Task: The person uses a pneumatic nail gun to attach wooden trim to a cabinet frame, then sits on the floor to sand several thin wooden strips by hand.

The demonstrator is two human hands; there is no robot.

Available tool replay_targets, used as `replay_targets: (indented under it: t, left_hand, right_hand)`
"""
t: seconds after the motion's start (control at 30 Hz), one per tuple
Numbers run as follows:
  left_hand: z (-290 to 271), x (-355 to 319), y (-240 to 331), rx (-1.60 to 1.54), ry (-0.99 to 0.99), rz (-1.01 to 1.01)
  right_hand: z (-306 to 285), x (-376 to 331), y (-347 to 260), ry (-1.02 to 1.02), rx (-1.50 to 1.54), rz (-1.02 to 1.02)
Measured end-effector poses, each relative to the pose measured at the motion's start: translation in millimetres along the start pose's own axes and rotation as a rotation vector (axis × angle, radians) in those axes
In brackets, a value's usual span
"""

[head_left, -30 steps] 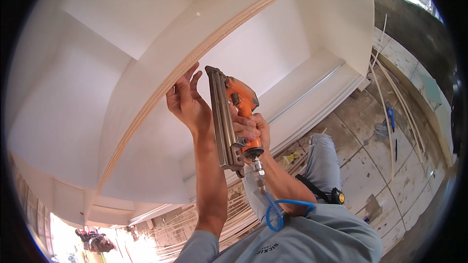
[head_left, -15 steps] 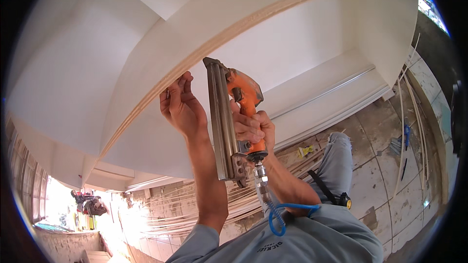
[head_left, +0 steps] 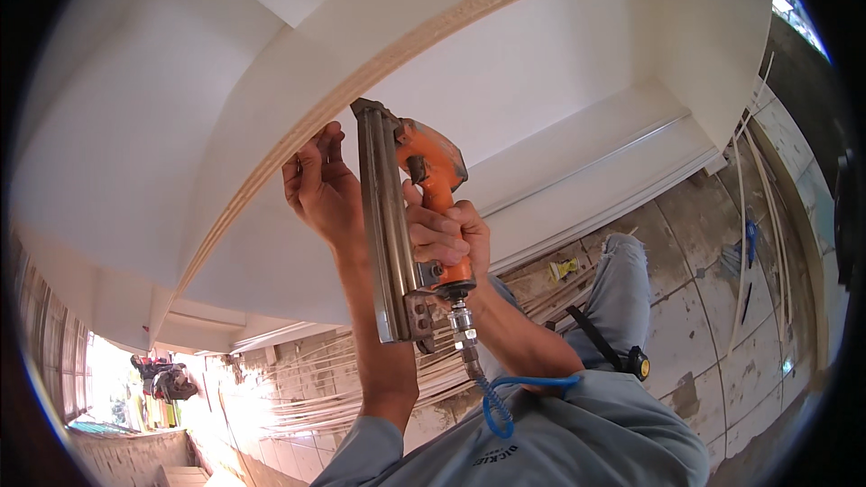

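My right hand is wrapped round the grip of an orange nail gun with a long metal magazine. The gun's nose rests at or very near the pale wood strip that runs along the edge of a white panel. Just left of the nose, my left hand has its fingers curled at the same strip, seemingly pinching it against the edge; the exact contact is partly hidden. From the gun's base, a metal coupling leads to a coiled blue air hose.
White cabinet sides and an inner panel surround the gun. Long thin wood strips lie on the tiled floor below. More strips lie at right, near a blue tool. A yellow item lies near my knee.
The nail gun and my right hand have shifted slightly left, bringing the nose closer to the wood strip. My left hand has slid a little left and down along the strip.
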State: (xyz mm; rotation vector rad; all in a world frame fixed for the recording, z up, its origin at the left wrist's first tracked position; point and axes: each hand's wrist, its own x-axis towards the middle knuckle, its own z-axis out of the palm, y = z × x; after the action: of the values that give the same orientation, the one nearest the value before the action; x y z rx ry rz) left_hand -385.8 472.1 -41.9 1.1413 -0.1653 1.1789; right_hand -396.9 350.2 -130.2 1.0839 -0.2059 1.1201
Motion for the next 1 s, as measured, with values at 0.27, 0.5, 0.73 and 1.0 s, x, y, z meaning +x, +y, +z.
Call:
replay_targets:
  t: [0.27, 0.5, 0.73, 1.0]
  left_hand:
    - [6.6, -2.6, 0.8, 0.006, 0.009, -0.016]
    - [6.3, -2.8, 1.1, 0.021, 0.020, -0.027]
    - [6.5, -3.2, 1.0, 0.041, 0.021, -0.035]
    - [8.9, -2.4, -1.0, 0.032, 0.013, -0.021]
  right_hand:
    - [-1.9, -1.5, 2.8, -0.015, 0.026, 0.009]
    - [-5.8, -0.5, 4.5, -0.013, 0.019, 0.002]
    - [-8.9, -0.1, 4.5, -0.036, 0.038, 0.013]
    - [-7.1, 0.1, 3.4, -0.033, 0.030, 0.022]
